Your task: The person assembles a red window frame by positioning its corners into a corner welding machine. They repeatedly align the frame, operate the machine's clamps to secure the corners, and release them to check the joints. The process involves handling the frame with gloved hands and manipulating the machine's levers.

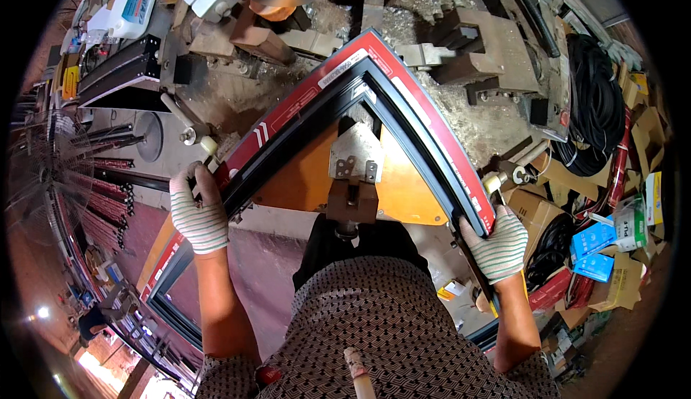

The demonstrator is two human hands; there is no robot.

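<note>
We hold the frame point(363, 68) by both sides—one gloved hand on each—with its corner pointing away from us over the machine point(497, 46). Our left hand point(199, 213) is curled closely round the left side; our right hand point(498, 244) clasps the right side, thumb on top, some fingers hidden beneath. Inside the corner we see a grey plate point(356, 150) above a brown block point(353, 201), with an orange board point(295, 183) behind. A cylinder point(186, 122) lies near our left hand, another cylinder point(517, 174) near the right. Well off to the left is a fan point(50, 172)—and to the right, a black coil point(594, 100).
</note>
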